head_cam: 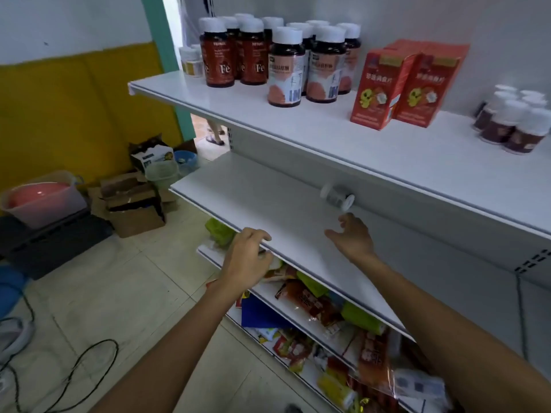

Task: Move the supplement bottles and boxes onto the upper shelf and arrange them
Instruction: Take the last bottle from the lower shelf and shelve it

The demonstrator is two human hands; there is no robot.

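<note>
The upper shelf [372,150] carries several dark supplement bottles with white caps [286,67], two red boxes [405,84] and a cluster of small dark bottles [512,123] at the right. On the middle shelf [268,204] one small white-capped bottle [337,195] lies on its side near the back. My right hand [351,236] reaches over that shelf, fingers loosely spread, just short of the lying bottle and holding nothing. My left hand [247,257] rests with curled fingers over the middle shelf's front edge.
The lower shelf [313,320] is packed with several snack packets. Cardboard boxes [134,204], a tub with a pink basin [41,198] and a small bin stand on the tiled floor at left. A black cable [89,362] loops across the floor. A person's feet show in the doorway.
</note>
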